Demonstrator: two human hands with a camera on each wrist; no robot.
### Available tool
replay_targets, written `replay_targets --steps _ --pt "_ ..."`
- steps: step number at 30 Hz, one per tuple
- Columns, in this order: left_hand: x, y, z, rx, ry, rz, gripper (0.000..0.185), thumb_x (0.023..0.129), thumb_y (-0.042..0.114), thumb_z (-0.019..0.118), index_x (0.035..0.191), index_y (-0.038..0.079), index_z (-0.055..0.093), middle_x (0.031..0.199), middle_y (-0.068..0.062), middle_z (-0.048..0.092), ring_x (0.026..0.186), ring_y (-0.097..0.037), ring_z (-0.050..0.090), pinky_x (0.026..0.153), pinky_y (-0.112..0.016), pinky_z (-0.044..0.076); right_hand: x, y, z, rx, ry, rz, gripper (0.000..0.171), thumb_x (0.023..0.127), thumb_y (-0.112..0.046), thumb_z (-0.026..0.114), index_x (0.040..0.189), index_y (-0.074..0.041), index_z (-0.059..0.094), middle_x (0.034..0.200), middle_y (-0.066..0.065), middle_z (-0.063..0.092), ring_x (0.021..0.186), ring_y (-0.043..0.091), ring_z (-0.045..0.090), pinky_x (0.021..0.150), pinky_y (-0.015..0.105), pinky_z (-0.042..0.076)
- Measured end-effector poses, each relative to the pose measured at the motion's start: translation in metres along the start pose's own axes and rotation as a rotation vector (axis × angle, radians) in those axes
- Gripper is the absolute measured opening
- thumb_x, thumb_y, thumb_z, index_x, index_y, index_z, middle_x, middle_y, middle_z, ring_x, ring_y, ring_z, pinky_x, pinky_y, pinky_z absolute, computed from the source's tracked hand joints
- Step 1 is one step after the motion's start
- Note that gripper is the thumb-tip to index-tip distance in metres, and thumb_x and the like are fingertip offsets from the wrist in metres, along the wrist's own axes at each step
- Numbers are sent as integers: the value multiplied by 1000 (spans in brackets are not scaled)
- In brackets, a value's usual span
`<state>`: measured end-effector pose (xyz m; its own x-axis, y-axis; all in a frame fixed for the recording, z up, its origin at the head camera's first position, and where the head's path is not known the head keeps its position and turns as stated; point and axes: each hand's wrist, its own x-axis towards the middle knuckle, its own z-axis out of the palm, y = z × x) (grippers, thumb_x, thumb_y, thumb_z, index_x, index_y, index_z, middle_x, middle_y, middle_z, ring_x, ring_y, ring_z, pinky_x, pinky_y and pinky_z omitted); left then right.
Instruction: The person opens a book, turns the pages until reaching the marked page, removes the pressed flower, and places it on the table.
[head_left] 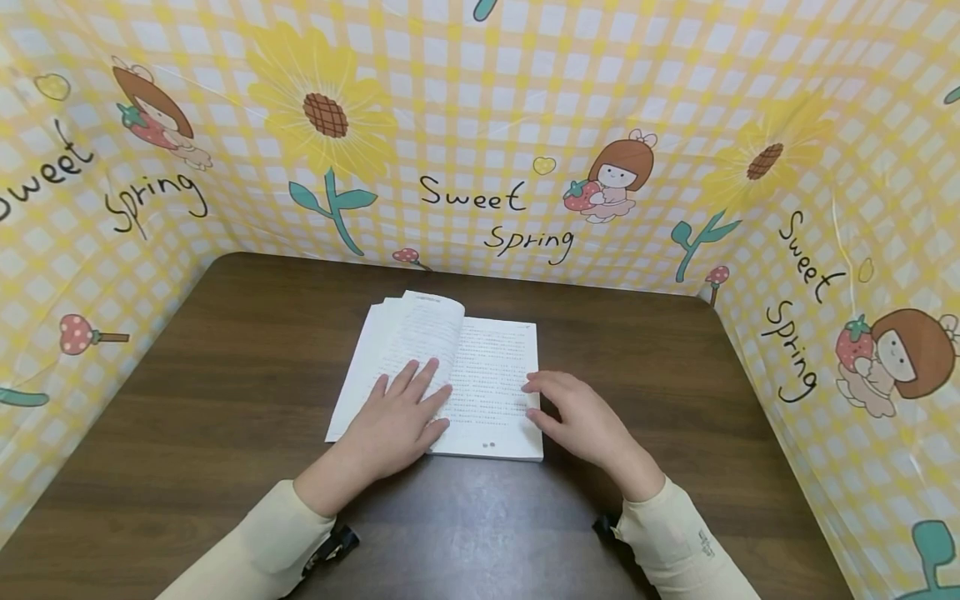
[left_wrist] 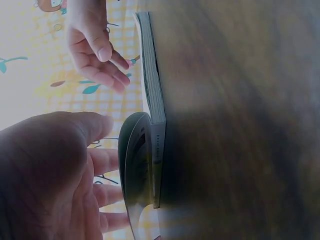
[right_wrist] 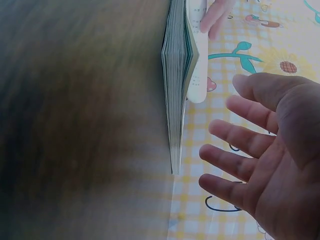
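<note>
Item: open book (head_left: 480,387), lying flat at the centre of a dark wooden table (head_left: 675,375), printed text too small to read. Backdrop: yellow checked cloth (head_left: 480,108) on three sides, lettered "Sweet Spring", with sunflowers, strawberries and cartoon figures. Left hand (head_left: 397,421): fingers straight, pressing flat on the left-hand pages, which bulge upward near the spine. Right hand (head_left: 581,417): relaxed, fingers loosely spread, grasping nothing, its fingertips at the right page's outer edge. Cream sleeves (head_left: 682,542) at both wrists. Bare tabletop surrounds the book on all sides; cloth walls stand well apart from it.
</note>
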<state>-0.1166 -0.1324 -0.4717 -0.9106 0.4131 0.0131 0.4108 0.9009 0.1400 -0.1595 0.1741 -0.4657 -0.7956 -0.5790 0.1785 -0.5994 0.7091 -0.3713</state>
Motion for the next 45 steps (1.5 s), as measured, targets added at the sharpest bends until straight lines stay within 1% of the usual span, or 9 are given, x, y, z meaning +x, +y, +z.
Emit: replay_targets --steps 4,10,16,20,27,32,35,38,45 --pt "0 0 0 -9 0 -23 62 103 57 49 153 21 51 169 -13 25 154 -40 27 113 -69 31 -1 0 0 -11 -53 -14 39 96 -29 73 132 -14 68 146 7 60 136 26 55 112 46 45" --pt "-1 -1 0 3 13 -33 64 100 56 55 153 20 51 169 -15 25 152 -41 29 110 -69 34 -3 -1 -1 -28 -138 -30 55 95 -34 75 144 -14 60 156 8 50 144 29 46 117 49 38" --pt "-2 -1 -1 31 18 -50 68 98 54 61 155 18 48 168 -16 26 151 -43 30 108 -67 38 -4 -3 1 -4 -207 -45 67 93 -40 76 150 -14 53 162 9 41 151 31 37 122 55 27" --pt "-3 0 -2 31 10 -67 69 98 54 61 155 17 47 168 -15 26 151 -43 31 108 -68 38 -5 -4 2 11 -244 -62 72 93 -44 74 154 -14 49 165 10 37 153 32 32 123 57 23" --pt "-3 0 -3 29 4 -83 70 98 53 62 153 13 49 166 -17 32 151 -46 30 110 -70 34 -6 -5 5 24 -270 -77 75 92 -44 75 155 -15 47 165 10 35 154 33 30 123 60 21" --pt "-3 0 -2 36 3 -59 71 98 51 63 153 8 48 167 -14 31 154 -41 25 114 -70 28 -7 -5 7 25 -283 -71 74 92 -47 75 154 -16 49 165 9 35 154 33 30 123 59 20" --pt "-2 -1 -1 30 -12 -53 72 99 50 62 154 6 47 166 -13 32 155 -39 24 115 -68 28 -8 -5 9 28 -290 -55 74 92 -48 75 153 -16 50 166 9 34 155 32 28 123 58 20" --pt "-2 -1 -1 19 -34 -65 73 99 50 61 155 6 45 166 -14 33 155 -39 25 115 -68 29 -9 -5 9 32 -293 -43 74 91 -49 75 152 -16 51 166 8 34 155 32 27 124 58 19" --pt "-1 -1 0 6 -53 -88 73 100 50 59 156 7 42 166 -14 32 155 -39 25 115 -68 30 -9 -7 9 20 -295 -35 83 85 -54 80 153 -16 50 167 7 33 156 32 25 123 60 19"
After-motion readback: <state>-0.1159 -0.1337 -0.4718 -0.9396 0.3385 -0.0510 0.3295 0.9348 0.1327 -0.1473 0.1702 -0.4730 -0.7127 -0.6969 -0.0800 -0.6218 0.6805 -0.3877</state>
